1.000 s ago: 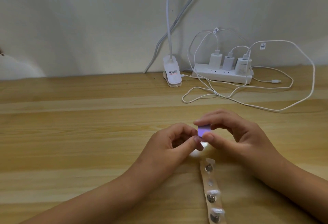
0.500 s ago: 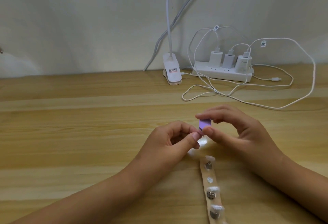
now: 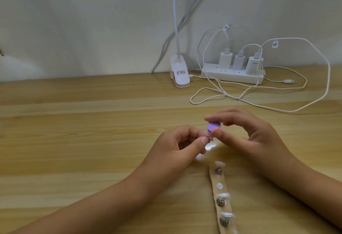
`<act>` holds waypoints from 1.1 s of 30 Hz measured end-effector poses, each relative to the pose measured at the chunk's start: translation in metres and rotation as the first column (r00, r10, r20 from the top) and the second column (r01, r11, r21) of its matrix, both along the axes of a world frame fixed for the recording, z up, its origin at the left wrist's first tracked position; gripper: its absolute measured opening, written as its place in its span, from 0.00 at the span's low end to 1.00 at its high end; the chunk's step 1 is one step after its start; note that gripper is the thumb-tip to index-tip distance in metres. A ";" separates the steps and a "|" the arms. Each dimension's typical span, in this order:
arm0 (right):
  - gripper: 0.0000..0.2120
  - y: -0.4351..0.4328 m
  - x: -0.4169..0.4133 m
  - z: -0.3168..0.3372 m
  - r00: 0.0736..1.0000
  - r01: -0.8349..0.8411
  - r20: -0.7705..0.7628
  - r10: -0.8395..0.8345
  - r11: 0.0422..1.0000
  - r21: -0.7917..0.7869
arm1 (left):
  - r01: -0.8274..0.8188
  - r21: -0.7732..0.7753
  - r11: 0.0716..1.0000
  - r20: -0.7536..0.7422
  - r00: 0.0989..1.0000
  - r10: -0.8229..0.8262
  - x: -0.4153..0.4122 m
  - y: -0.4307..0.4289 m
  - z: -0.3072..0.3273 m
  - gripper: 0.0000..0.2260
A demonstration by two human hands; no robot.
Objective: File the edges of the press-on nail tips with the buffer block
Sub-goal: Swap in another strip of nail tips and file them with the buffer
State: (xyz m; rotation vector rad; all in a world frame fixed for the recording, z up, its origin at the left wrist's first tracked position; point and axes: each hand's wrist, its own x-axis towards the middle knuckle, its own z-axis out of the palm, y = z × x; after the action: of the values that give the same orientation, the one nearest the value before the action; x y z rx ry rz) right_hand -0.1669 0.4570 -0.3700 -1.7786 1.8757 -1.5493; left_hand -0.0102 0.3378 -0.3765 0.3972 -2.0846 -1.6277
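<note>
The light is soft and even. Two small bright spots shine on the worktop (image 3: 74, 141) by the left hand (image 3: 174, 145). The purple block (image 3: 269, 126) looks washed out.

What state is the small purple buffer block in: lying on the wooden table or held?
Held: the right hand pinches the small purple buffer block between forefinger and thumb, off the wooden table.

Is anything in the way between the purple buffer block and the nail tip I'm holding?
Nothing visible. The buffer block in the right hand appears to touch the nail tip pinched by the left hand; the strip of tips lies nearer, aside.
</note>
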 end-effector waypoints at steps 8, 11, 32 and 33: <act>0.10 0.000 -0.001 -0.001 0.998 -0.011 0.055 0.010 1.000 0.012 | 0.017 -0.028 0.999 0.005 1.000 -0.017 0.000 0.000 0.000 0.04; 0.11 0.001 0.002 -0.002 0.996 -0.067 0.065 0.067 0.998 0.000 | 0.016 -0.042 0.999 0.004 1.000 -0.016 0.000 0.001 0.000 0.04; 0.14 0.000 0.000 -0.001 0.945 -0.116 0.309 0.110 0.993 0.000 | 0.012 0.011 1.000 -0.021 1.000 -0.012 0.000 0.001 0.002 0.05; 0.14 0.001 0.000 0.000 0.940 -0.118 0.322 0.113 0.993 -0.003 | 0.010 0.018 1.000 -0.024 1.000 -0.010 0.000 0.000 0.001 0.05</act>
State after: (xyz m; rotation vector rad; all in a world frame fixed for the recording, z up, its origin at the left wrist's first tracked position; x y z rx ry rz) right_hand -0.1672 0.4576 -0.3702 -1.4892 1.5967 -1.6564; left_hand -0.0098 0.3382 -0.3750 0.3721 -2.0590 -1.6498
